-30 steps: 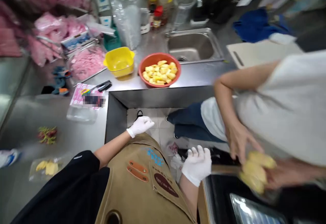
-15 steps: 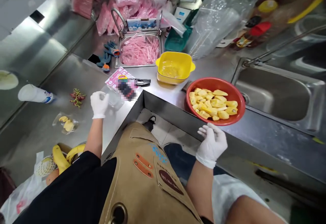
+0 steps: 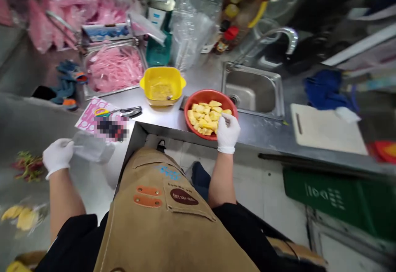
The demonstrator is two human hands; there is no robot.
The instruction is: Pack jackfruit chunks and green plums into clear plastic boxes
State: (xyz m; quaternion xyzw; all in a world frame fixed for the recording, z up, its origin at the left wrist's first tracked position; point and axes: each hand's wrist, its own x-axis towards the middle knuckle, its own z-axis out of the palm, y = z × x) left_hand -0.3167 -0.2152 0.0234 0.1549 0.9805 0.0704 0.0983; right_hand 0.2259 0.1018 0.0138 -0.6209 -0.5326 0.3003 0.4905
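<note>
At the left, my left hand [image 3: 58, 155] in a white glove is closed on the edge of a clear plastic container [image 3: 94, 147], held over the counter. My gloved right hand [image 3: 228, 134] reaches over the near right rim of a red bowl [image 3: 200, 133]. Its fingers are curled together among yellow jackfruit pieces [image 3: 206, 117]; whether a piece is between the fingertips is hidden. Left of the bowl stands a yellow basket [image 3: 163, 97] with a perforated bottom. Scissors [image 3: 102, 112] and black-handled tongs [image 3: 131, 111] lie by a pink printed sheet [image 3: 88, 117].
Behind are a tray of pink wrapped strips [image 3: 114, 68], blue gloves [image 3: 66, 82] and a teal scoop [image 3: 159, 49]. A sink [image 3: 253, 90] and a white cutting board [image 3: 328, 130] are to the right. Grape stems [image 3: 28, 165] and wrapped fruit pieces [image 3: 26, 218] lie left.
The view has swung right. My right hand has gone from below the red bowl to the fruit in it, its fingers curling in. My left hand has brought the clear container nearer.
</note>
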